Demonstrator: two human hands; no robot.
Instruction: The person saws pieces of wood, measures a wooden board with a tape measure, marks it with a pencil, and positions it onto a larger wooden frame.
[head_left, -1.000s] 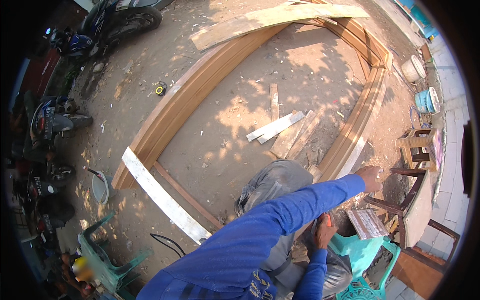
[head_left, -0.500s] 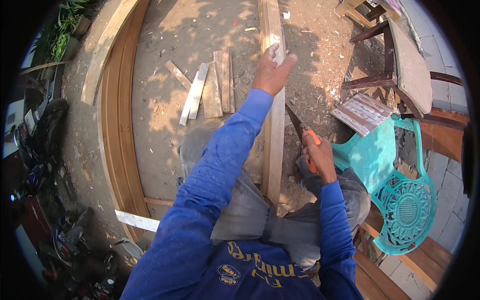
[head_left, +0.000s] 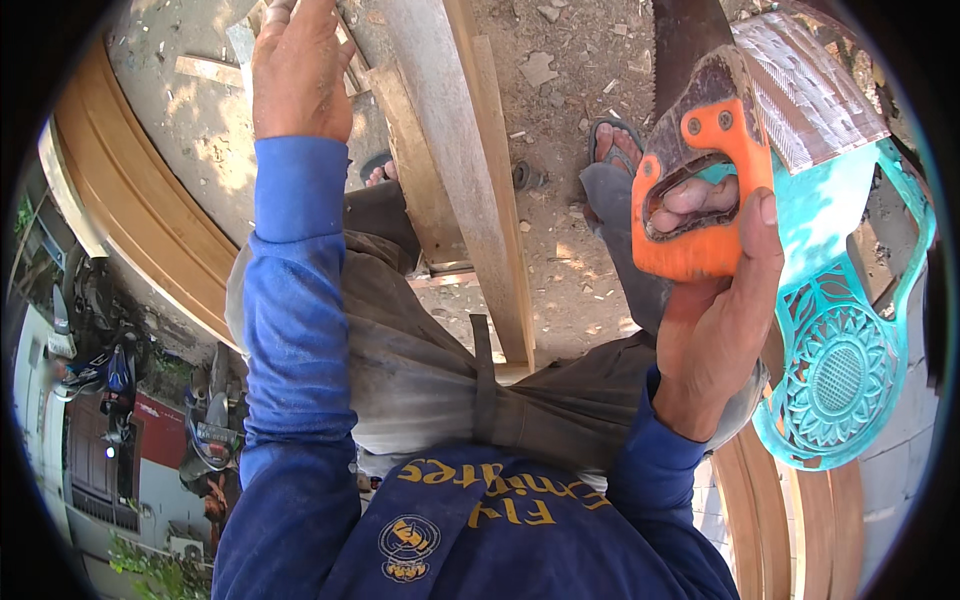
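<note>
Sunlit dirt ground (head_left: 560, 180), chip-strewn; right hand (head_left: 725, 310), fingers wrapped through orange-handled saw (head_left: 703, 98), right of timber beam (head_left: 450, 140); left hand (head_left: 300, 95), fingertips out of view, we cannot tell their state; we judge a loosened grip could drop teeth onto the sandalled foot (head_left: 612, 146).

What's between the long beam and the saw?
Between the wooden beam and handsaw, the head view shows dirt ground, a small dark object, a sandalled foot and trouser leg.
</note>
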